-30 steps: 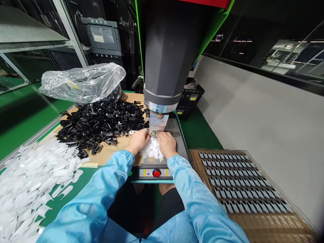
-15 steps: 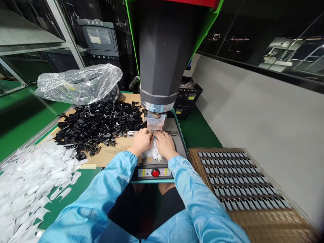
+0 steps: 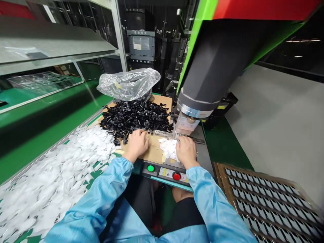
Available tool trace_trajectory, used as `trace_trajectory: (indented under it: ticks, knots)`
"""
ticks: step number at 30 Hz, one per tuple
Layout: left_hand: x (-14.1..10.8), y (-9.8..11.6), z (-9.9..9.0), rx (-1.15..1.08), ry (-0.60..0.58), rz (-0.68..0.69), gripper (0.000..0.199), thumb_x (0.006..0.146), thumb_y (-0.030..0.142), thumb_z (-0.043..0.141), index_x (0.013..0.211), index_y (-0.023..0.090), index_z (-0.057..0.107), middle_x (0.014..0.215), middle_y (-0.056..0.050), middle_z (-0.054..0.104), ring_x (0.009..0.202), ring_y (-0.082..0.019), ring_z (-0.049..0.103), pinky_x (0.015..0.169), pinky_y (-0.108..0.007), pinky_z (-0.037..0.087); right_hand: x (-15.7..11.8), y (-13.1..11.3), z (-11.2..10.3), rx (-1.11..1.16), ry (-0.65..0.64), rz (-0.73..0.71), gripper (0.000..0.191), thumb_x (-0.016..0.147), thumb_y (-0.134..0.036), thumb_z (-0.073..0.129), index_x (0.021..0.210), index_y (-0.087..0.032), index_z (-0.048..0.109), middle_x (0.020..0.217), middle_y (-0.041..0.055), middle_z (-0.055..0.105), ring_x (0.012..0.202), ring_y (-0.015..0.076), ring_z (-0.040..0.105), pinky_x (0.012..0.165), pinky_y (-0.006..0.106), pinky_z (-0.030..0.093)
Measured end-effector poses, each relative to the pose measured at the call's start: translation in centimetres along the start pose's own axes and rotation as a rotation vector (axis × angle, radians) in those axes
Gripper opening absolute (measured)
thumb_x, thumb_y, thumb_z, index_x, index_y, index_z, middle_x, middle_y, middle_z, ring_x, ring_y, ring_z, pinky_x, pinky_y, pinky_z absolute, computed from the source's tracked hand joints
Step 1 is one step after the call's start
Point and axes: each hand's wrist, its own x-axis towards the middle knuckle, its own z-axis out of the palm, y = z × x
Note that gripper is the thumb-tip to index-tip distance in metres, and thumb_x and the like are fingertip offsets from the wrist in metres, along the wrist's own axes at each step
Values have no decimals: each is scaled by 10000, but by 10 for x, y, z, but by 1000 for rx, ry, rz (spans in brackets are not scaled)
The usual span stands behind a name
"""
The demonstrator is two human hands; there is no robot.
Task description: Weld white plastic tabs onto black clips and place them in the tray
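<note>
Well, the left hand [image 3: 138, 143] curls loosely at the near edge of the heap of small black plastic parts [image 3: 135, 116], the right hand [image 3: 186, 151] half-curled beside thin white pieces [image 3: 168, 147] right of the heap, though I can't tell what either holds.

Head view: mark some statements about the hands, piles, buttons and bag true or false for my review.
1. The left hand is at the near edge of the pile of black parts. True.
2. The right hand is on the clear plastic bag. False: it is at the small pile of white pieces.
3. The red button is left of the green button. False: it is to the right.
4. The clear plastic bag is beyond most of the black parts. True.
</note>
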Motion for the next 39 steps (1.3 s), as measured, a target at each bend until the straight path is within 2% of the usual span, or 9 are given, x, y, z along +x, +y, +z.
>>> trace_trajectory:
  ticks: [4, 8, 11, 15, 21, 26, 30, 34, 39]
  knots:
    - [-13, -47, 0, 54, -10, -74, 427, 1039, 233, 481, 1433, 253, 644, 1492, -144, 617, 1343, -359, 507, 1063, -511, 397, 16, -70, 21, 124, -41, -131, 235, 982, -218, 601, 1197, -211, 694, 1186, 124, 726, 1165, 328, 551, 1043, 466, 432]
    - [-14, -50, 4, 53, -23, -56, 455, 1023, 190, 488, 1448, 260, 635, 1444, -148, 637, 1325, -338, 511, 1042, -500, 392, 38, -126, 58, 120, -160, -197, 202, 957, -208, 654, 1159, -215, 653, 1138, 121, 720, 1135, 312, 564, 975, 425, 471]
    - [-10, -48, 5, 51, -17, -20, 411, 1016, 233, 544, 1412, 252, 653, 1345, -155, 650, 1255, -336, 531, 992, -491, 415, 52, -147, 83, 60, -215, -210, 199, 948, -207, 682, 1138, -207, 625, 1109, 121, 719, 1092, 308, 588, 932, 406, 474]
    - [-2, -55, 5, 68, 40, -13, 246, 1025, 253, 559, 1212, 216, 715, 1220, -148, 652, 1192, -330, 539, 945, -487, 432, 67, -151, 104, 31, -207, -234, 144, 948, -200, 672, 1080, -212, 614, 1035, 116, 712, 1027, 303, 617, 895, 392, 473]
    - [-1, -53, 4, 63, 106, 86, 222, 1041, 312, 570, 1151, 174, 706, 1212, -157, 647, 1196, -325, 543, 957, -497, 456, 69, -129, 104, 121, -106, -279, 343, 972, -221, 532, 1294, -163, 638, 1160, 161, 722, 1098, 327, 641, 1010, 477, 504]
    - [-5, -39, 11, 29, 28, 210, 276, 1041, 427, 604, 1107, 191, 731, 1091, -141, 680, 1123, -317, 601, 997, -493, 482, 47, -93, 64, 346, 44, -224, 393, 1020, -368, 473, 1315, -251, 705, 1201, 128, 720, 1113, 304, 670, 1051, 501, 535]
    - [-3, -42, 14, -17, -79, 238, 230, 1033, 299, 595, 1167, 210, 758, 1113, -141, 712, 1085, -288, 646, 973, -450, 519, 19, -44, 27, 419, 106, -110, 324, 985, -471, 539, 1155, -307, 760, 1189, 98, 729, 1004, 305, 716, 965, 507, 579]
    - [-7, -38, 6, -59, -165, 247, 234, 960, 195, 658, 1149, 216, 794, 1010, -130, 744, 1038, -279, 691, 946, -408, 544, -8, 10, 1, 372, 212, 60, 337, 930, -479, 589, 1140, -290, 772, 1139, 103, 762, 852, 291, 724, 872, 493, 603]
    - [3, -2, 4, -266, -60, 167, 246, 1009, 220, 638, 1197, 239, 796, 1142, -93, 777, 1076, -243, 716, 983, -366, 559, -26, 46, -17, 363, 276, 149, 367, 966, -374, 517, 1152, -207, 785, 1181, 138, 781, 1033, 290, 739, 983, 467, 604]
